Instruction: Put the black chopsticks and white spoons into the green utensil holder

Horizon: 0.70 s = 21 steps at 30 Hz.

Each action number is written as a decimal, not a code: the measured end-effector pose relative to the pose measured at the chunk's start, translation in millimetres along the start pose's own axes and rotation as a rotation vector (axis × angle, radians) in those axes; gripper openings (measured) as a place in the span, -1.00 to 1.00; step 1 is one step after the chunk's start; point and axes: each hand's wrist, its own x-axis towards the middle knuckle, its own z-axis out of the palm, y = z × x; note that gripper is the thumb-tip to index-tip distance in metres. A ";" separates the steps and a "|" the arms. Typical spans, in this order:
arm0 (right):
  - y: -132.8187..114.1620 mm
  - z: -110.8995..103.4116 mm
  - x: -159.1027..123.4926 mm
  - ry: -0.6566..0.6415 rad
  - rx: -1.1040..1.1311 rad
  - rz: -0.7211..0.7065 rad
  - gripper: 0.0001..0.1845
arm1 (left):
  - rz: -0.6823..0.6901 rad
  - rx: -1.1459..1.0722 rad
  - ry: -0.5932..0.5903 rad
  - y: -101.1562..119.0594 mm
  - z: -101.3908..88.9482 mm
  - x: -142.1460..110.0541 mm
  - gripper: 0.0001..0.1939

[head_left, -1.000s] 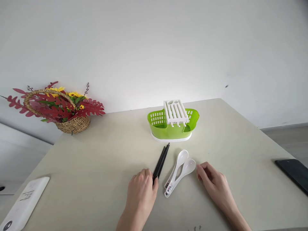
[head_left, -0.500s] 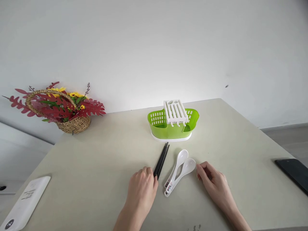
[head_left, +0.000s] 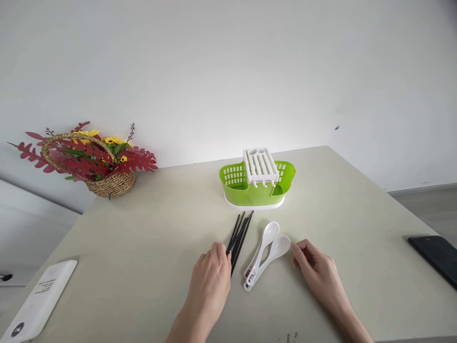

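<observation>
Several black chopsticks (head_left: 241, 237) lie fanned out on the table, some crossing others. My left hand (head_left: 210, 276) is closed over their near ends on the left side, its fingertips hidden from view. To the right, two white spoons (head_left: 268, 257) overlap, bowls pointing away from me and printed handle ends towards me. My right hand (head_left: 317, 271) rests on the table beside the nearer bowl, fingers curled in and thumb against them, with nothing visible in it. Beyond the chopsticks stands a green plastic basket (head_left: 259, 197) with a white slotted rack (head_left: 261, 166) on top.
At the back left sits a wicker basket (head_left: 112, 186) of red leaves and yellow flowers. A white flat device (head_left: 44, 297) lies at the left edge, a black phone (head_left: 433, 257) at the right edge. A wall (head_left: 228, 81) rises behind the table (head_left: 160, 238).
The chopsticks, bunched together earlier, have spread apart and now cross. My left hand has shifted slightly while keeping its hold. My right hand and the spoons have stayed put.
</observation>
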 end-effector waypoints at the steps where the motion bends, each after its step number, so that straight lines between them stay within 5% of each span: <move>1: 0.3 0.0 -0.1 0.000 0.001 0.001 -0.47 | -0.014 -0.027 -0.002 -0.9 1.2 -0.5 -0.69; 8: 2.9 0.2 -0.4 -0.006 0.008 0.002 -0.48 | -0.125 -0.246 0.023 -6.1 7.2 -9.2 -0.74; 16: 4.6 0.1 -5.0 0.001 0.079 -0.015 -0.50 | -0.104 -0.868 0.019 3.1 6.0 -35.6 -0.63; 21: 0.7 -1.7 -21.8 -0.170 0.221 -0.057 -0.55 | -0.114 -1.092 -0.074 25.1 19.7 -55.2 -0.55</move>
